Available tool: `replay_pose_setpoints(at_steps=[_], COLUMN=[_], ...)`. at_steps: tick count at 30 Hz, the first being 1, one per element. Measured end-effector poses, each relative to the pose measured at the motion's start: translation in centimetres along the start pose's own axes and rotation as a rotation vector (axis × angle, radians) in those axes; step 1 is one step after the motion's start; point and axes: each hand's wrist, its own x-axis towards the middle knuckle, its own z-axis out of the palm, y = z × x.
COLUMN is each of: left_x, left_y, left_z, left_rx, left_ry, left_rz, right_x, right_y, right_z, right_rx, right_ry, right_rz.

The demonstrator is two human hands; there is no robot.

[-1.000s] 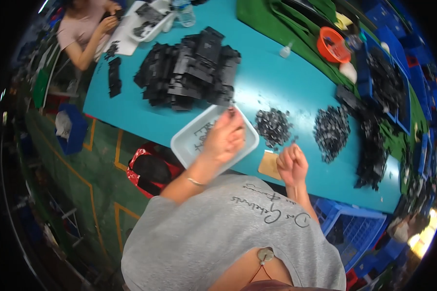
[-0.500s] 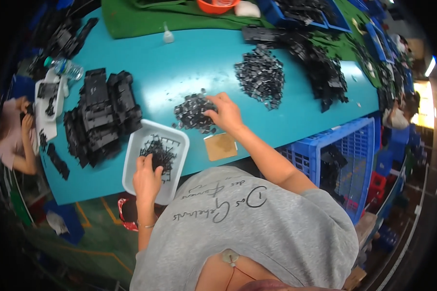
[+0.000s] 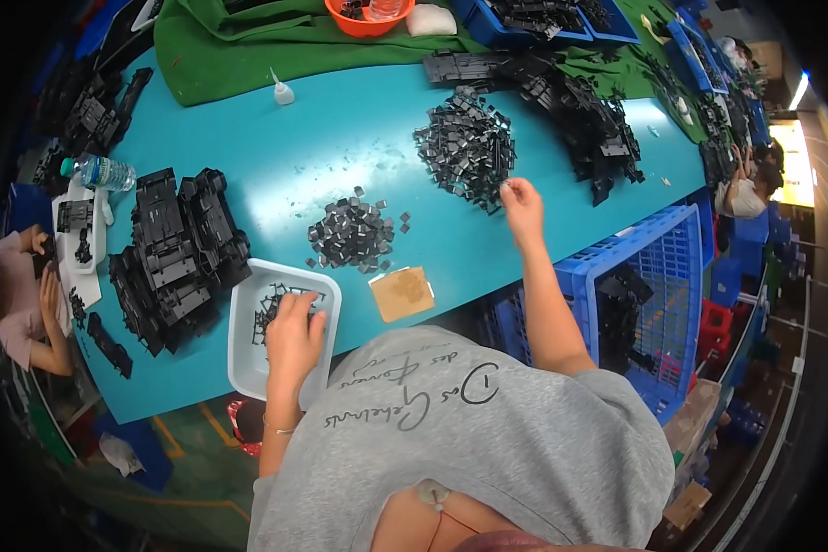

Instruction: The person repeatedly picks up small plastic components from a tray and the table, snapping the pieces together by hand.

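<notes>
My left hand (image 3: 292,336) reaches into a pale grey plastic tray (image 3: 246,368), fingers curled down over thin black plastic frames (image 3: 271,308). Its fingertips are hidden, so what they grip does not show. Out to the right, my right hand (image 3: 523,213) is closed in a pinch beside the lower right edge of a large heap of small black parts (image 3: 465,147). Anything between those fingers is too small to name. Between my hands lies a smaller pile of flat, shiny dark pieces (image 3: 350,235), with a brown square pad (image 3: 402,293) just nearer to me.
Black moulded housings (image 3: 170,258) are stacked left of the tray; more black mouldings (image 3: 580,115) curve along the far right. A small white dropper bottle (image 3: 282,90) stands near the green cloth (image 3: 221,60). A blue crate (image 3: 649,294) adjoins the table's right front edge. A co-worker sits at left.
My right hand has left the smaller pile and moved right to the large heap's edge. My left hand stays in the tray, shifted slightly right. The view has tilted slightly.
</notes>
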Motion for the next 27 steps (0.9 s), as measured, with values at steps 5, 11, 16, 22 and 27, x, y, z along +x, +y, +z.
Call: replay_pose_setpoints(at_steps=[5, 11, 16, 22, 27], left_x=[3.1, 6.8, 6.8, 5.4, 4.5], left_y=[2.7, 6.8, 6.7, 4.3, 3.6], left_z=[2.2, 4.6, 5.1, 4.6, 3.2], left_rx=[-0.372, -1.038, -1.170, -0.712, -0.577], left_ry=[-0.172, -0.449, -0.123, -0.080, -0.268], left_rz=[0.084, -0.085, -0.149, 0.009, 0.050], right_x=[-3.1, -7.6, -10.5, -10.2, -9.4], right_y=[-6.2, -10.3, -10.7, -14.4, -15.1], right_z=[0.7, 5.1, 7.7, 8.4, 9.0], right_rx=[0.402, 0.633, 0.375, -0.046, -0.509], right_ry=[-0.158, -0.585, -0.676, -0.781, -0.893], right_rz=[0.165, 0.192, 0.045, -0.148, -0.566])
